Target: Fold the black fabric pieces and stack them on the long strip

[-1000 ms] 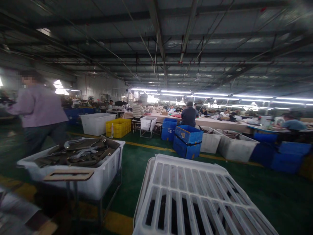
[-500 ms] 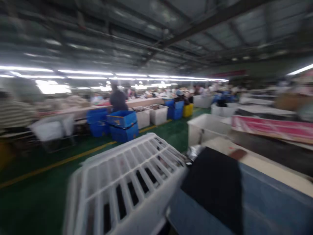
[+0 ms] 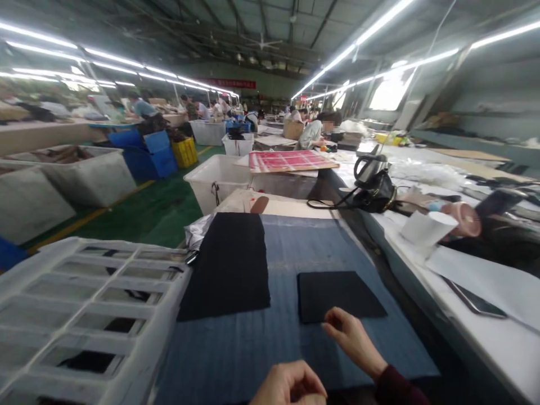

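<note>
My right hand [image 3: 352, 340] is at the near edge of a neat black fabric stack [image 3: 340, 295], its fingers loosely curved and nothing visible between them. Whether the fingertips touch the stack, I cannot tell. At the bottom edge of the view is my left hand [image 3: 291, 385], partly cut off, fingers bent with a gap before the thumb and nothing seen in it. A larger black fabric piece [image 3: 230, 267] lies flat to the left. Both black items rest on a blue-grey covered tabletop [image 3: 295, 349].
A white slatted crate [image 3: 54, 332] stands against the table's left side. Beyond the table are a white bin [image 3: 219, 174] and a pink-red sheet [image 3: 291, 161]. On the right-hand white table [image 3: 498, 343] are a black bag [image 3: 375, 191], a paper roll [image 3: 426, 228] and a phone [image 3: 475, 298].
The view has swung right and down, bringing more of the tabletop, the black stack and the right-hand table into sight. Both my hands have come into view.
</note>
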Demonstrator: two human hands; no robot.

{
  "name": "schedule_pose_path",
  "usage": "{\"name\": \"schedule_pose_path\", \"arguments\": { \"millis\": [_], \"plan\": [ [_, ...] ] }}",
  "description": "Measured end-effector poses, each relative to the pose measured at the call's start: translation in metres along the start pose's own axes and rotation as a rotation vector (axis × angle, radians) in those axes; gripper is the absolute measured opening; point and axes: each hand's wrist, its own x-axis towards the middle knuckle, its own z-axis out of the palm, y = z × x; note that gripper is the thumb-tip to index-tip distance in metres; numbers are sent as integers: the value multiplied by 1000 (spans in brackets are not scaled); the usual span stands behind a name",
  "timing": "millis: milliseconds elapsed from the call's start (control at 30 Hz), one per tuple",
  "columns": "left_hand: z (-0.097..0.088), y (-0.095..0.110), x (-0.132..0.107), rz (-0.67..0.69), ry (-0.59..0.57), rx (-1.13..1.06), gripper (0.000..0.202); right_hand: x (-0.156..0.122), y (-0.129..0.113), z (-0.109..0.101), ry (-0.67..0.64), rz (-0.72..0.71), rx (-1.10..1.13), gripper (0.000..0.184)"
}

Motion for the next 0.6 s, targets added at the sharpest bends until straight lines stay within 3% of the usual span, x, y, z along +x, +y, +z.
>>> {"name": "schedule_pose_path", "arguments": {
  "millis": [200,400,600],
  "plan": [
    [-36,-14,35,-40,121,108,23,49,3,27,58,27,-157,9],
    [-55,2,66,-72,115,326,17,84,6,50,51,47,-265,11],
    [-71,3,107,70,213,496,21,95,15,46,44,149,-168,19]
  ]
}}
